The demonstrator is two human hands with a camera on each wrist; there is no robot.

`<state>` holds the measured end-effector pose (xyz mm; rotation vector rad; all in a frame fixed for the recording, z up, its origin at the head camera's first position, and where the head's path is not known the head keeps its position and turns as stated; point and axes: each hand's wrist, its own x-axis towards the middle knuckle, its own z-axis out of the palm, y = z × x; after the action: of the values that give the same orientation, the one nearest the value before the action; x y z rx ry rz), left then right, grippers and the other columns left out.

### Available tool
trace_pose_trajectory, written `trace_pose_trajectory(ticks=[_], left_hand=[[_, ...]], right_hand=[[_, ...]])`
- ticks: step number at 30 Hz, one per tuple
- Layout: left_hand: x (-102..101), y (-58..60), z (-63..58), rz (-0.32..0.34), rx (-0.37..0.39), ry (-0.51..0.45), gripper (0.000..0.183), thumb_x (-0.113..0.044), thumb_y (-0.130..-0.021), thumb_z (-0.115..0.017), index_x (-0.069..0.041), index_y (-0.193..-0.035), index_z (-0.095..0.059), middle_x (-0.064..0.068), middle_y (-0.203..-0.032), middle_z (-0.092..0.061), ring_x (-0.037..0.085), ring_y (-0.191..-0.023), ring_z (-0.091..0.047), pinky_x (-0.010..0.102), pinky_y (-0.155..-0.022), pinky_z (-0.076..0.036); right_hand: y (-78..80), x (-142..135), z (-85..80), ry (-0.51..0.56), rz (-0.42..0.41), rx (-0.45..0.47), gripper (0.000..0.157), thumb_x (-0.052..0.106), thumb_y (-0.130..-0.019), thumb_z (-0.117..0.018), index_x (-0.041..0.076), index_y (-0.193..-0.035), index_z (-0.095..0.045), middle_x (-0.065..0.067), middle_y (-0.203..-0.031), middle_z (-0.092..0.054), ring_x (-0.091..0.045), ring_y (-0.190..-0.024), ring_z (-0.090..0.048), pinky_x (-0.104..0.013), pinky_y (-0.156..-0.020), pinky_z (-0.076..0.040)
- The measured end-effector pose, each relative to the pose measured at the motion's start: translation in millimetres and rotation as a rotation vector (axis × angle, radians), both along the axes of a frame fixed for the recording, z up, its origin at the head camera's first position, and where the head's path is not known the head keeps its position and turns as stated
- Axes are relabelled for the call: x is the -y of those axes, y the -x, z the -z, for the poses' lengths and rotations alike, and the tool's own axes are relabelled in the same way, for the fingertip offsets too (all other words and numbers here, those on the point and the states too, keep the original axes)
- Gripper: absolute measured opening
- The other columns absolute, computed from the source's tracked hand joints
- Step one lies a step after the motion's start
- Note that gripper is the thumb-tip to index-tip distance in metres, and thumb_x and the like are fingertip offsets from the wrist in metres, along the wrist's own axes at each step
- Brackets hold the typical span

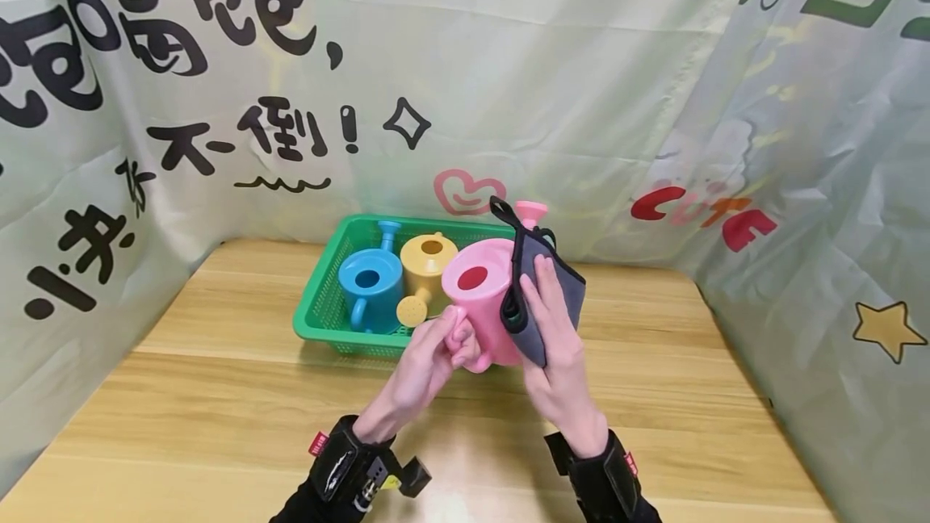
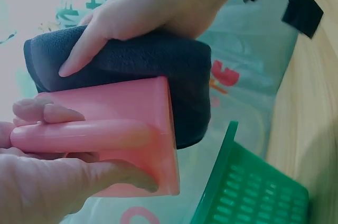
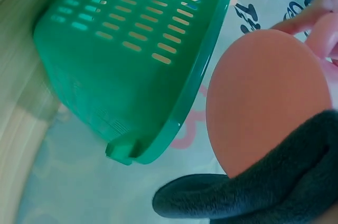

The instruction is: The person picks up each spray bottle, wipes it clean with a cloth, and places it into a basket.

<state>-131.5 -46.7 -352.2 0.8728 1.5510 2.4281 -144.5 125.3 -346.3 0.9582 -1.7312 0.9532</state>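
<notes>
A pink watering can is held up in front of the green basket, its round base facing the right wrist camera. My left hand grips its handle, fingers curled round it. Against the can's right side my right hand presses a dark grey cloth with black edging and a black loop, its fingers lying straight along the fabric. From the left wrist view, the cloth lies folded along the can's wall, the right thumb stretched over it. The can's pink spout end shows behind the cloth.
Behind the can, the green basket stands at the table's back. Inside it are a blue watering can and a yellow watering can. A printed fabric backdrop rises around the wooden table.
</notes>
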Motion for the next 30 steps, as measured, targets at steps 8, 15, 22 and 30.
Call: trace_pose_trajectory(ticks=[8,15,22,30], left_hand=[[3,2.0,1.1,0.101,0.089,-0.181,0.033,-0.022,-0.108,-0.021,-0.008,-0.081,-0.033,0.001,-0.069,-0.028,0.012,-0.061,-0.033,0.020,-0.064,-0.032],[9,3.2,-3.0,0.151,0.233,-0.250,0.032,-0.028,-0.108,-0.022,-0.011,-0.083,-0.034,-0.002,-0.071,-0.030,0.010,-0.061,-0.035,0.020,-0.065,-0.036],[18,6.5,-3.3,0.236,0.201,-0.281,0.036,-0.027,-0.108,-0.015,-0.011,-0.079,-0.030,0.001,-0.067,-0.024,0.014,-0.063,-0.032,0.027,-0.071,-0.035],[19,6.4,-5.4,0.244,0.176,-0.256,0.036,-0.025,-0.108,-0.013,-0.011,-0.080,-0.030,0.002,-0.067,-0.026,0.014,-0.062,-0.035,0.031,-0.077,-0.038]], right_hand=[[0.9,3,5.3,-0.182,0.109,-0.140,0.050,-0.002,-0.077,-0.043,-0.002,-0.123,-0.062,-0.026,-0.138,-0.048,-0.050,-0.127,-0.035,-0.056,-0.110,-0.023],[1.1,-4,-0.2,-0.259,-0.014,-0.166,0.066,-0.008,-0.060,-0.034,0.002,-0.115,-0.068,-0.021,-0.133,-0.055,-0.047,-0.126,-0.039,-0.053,-0.111,-0.022],[4.5,-14,-5.6,-0.222,-0.131,-0.117,0.070,-0.011,-0.057,-0.030,-0.002,-0.115,-0.067,-0.025,-0.133,-0.053,-0.050,-0.126,-0.037,-0.053,-0.111,-0.023],[-6.9,-15,-19.6,-0.035,-0.268,0.116,0.053,-0.023,-0.072,-0.039,-0.012,-0.119,-0.060,-0.034,-0.134,-0.046,-0.054,-0.126,-0.032,-0.045,-0.114,-0.023]])
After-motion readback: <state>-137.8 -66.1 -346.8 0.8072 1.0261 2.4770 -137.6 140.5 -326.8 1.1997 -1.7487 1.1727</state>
